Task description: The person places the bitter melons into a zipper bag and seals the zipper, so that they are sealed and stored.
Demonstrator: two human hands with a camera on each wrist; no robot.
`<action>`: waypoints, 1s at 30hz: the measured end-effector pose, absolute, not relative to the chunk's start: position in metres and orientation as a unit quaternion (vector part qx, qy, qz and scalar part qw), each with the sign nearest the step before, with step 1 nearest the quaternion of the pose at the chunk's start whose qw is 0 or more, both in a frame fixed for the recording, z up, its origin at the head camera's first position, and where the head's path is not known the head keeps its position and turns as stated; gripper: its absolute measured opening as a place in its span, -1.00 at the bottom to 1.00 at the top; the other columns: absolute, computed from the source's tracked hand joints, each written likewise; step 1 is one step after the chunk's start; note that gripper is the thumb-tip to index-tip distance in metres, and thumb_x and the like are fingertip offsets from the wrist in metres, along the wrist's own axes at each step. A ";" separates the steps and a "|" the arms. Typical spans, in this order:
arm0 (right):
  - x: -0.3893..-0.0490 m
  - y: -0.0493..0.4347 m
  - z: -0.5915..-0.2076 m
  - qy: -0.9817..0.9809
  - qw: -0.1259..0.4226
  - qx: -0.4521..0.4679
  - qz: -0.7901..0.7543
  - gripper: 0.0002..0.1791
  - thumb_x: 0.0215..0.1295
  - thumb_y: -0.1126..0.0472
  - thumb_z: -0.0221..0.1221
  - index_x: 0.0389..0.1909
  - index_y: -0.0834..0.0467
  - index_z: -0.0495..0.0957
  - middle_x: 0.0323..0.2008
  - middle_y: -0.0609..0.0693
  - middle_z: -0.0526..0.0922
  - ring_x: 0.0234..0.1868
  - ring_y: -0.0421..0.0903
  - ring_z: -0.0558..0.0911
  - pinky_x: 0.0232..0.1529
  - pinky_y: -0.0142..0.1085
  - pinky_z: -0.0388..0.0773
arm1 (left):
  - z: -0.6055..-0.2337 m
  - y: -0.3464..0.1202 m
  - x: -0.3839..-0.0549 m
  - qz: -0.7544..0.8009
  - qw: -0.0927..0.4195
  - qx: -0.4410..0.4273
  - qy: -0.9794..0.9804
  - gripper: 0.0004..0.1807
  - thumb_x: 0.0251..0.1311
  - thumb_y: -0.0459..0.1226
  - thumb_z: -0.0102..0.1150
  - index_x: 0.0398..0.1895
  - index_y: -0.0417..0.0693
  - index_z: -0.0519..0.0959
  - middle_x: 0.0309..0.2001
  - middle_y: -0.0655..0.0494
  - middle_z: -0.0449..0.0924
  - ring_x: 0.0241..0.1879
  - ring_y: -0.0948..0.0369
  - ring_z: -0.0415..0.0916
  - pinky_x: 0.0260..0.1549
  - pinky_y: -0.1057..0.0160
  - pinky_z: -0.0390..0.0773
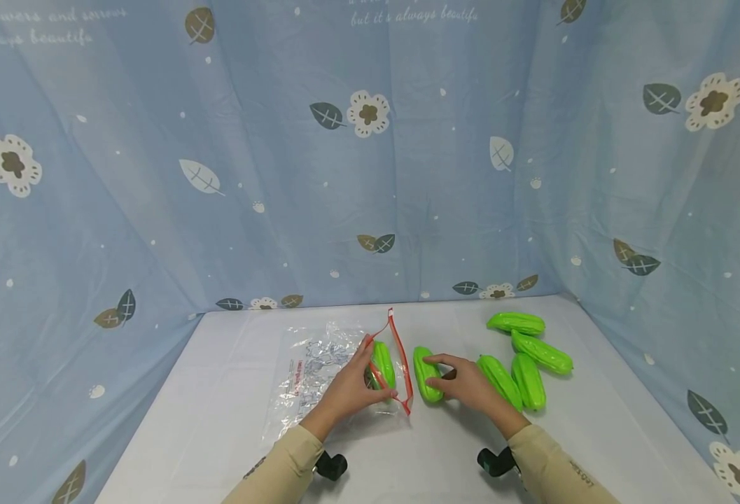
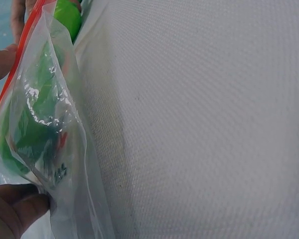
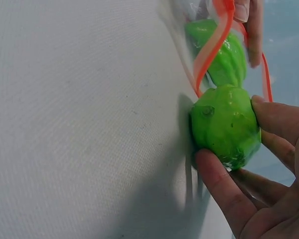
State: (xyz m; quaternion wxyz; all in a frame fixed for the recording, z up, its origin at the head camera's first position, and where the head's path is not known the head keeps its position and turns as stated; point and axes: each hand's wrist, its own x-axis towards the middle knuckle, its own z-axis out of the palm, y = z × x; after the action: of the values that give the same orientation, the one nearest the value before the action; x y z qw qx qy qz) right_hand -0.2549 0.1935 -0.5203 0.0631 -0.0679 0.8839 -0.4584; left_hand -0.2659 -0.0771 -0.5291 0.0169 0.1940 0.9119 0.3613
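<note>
As both forearms (image 1: 283, 462) angle inward, I log: left hand (image 1: 352, 385), thumb and fingers well parted, gripping the bag (image 1: 290, 383) at its red rim (image 1: 400, 348), one gourd (image 1: 385, 362) inside; right hand (image 1: 468, 382), fingers partly closed, gripping a second gourd (image 1: 426, 372) just outside the rim; four loose gourds (image 1: 529, 382), to its right; one white table (image 1: 202, 413) beneath; one blue curtain (image 1: 281, 175), leaf-and-flower print, behind.

Support was a white table with a fine woven surface (image 1: 231, 381). Clear plastic bag with a red zip edge (image 1: 297, 371) lay left of centre, mouth facing right. Four glossy bright-green, elongated ridged pieces (image 1: 529, 383) lay at right: two farther, two nearer, side by side. A fifth green piece (image 1: 427, 365) sat just right of the bag mouth; table contact unclear.
</note>
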 end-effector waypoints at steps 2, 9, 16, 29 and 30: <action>-0.255 0.194 -0.521 0.885 0.063 -0.068 -0.457 -0.51 0.24 0.11 0.42 0.22 -0.04 0.64 0.09 0.09 0.67 -0.30 -0.15 0.69 -0.39 -0.24 0.65 | -0.529 -0.077 -0.266 0.361 0.017 0.192 0.912 0.26 -0.02 0.19 0.51 0.63 -0.11 0.04 0.65 0.10 -0.17 0.52 -0.06 0.10 0.36 -0.12 0.34; -0.255 0.196 -0.524 0.884 0.060 -0.075 -0.458 -0.50 0.27 0.09 0.41 0.24 -0.02 0.62 0.01 0.10 0.69 -0.34 -0.16 0.69 -0.42 -0.25 0.63 | -0.530 -0.077 -0.267 0.355 0.021 0.186 0.916 0.27 -0.02 0.24 0.48 0.63 -0.10 0.04 0.65 0.12 -0.17 0.52 -0.06 0.11 0.36 -0.12 0.35; -0.255 0.195 -0.525 0.886 0.056 -0.068 -0.456 -0.50 0.26 0.08 0.41 0.24 -0.03 0.63 -0.01 0.07 0.70 -0.34 -0.16 0.68 -0.42 -0.25 0.62 | -0.531 -0.077 -0.268 0.353 0.015 0.192 0.916 0.27 -0.03 0.26 0.47 0.63 -0.12 0.05 0.65 0.06 -0.16 0.52 -0.06 0.12 0.34 -0.12 0.37; -0.256 0.198 -0.525 0.878 0.044 -0.065 -0.472 -0.51 0.25 0.07 0.41 0.23 -0.08 0.63 0.14 0.10 0.65 -0.10 -0.03 0.70 -0.31 -0.18 0.70 | -0.528 -0.076 -0.266 0.354 0.019 0.190 0.916 0.27 -0.02 0.22 0.49 0.63 -0.12 0.03 0.65 0.07 -0.17 0.53 -0.05 0.08 0.36 -0.12 0.34; -0.256 0.198 -0.525 0.878 0.042 -0.066 -0.472 -0.51 0.25 0.06 0.42 0.22 -0.10 0.63 0.17 0.09 0.64 -0.07 0.00 0.69 -0.30 -0.17 0.70 | -0.528 -0.076 -0.266 0.353 0.020 0.189 0.916 0.27 -0.02 0.22 0.48 0.63 -0.12 0.03 0.65 0.06 -0.17 0.53 -0.05 0.08 0.36 -0.12 0.34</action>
State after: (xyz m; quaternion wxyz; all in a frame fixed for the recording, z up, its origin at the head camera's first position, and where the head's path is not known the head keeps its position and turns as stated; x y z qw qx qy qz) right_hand -0.2563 0.1984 -0.5247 0.0423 -0.0656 0.8781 -0.4721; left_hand -0.2665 -0.0758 -0.5276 0.0199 0.1893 0.9162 0.3527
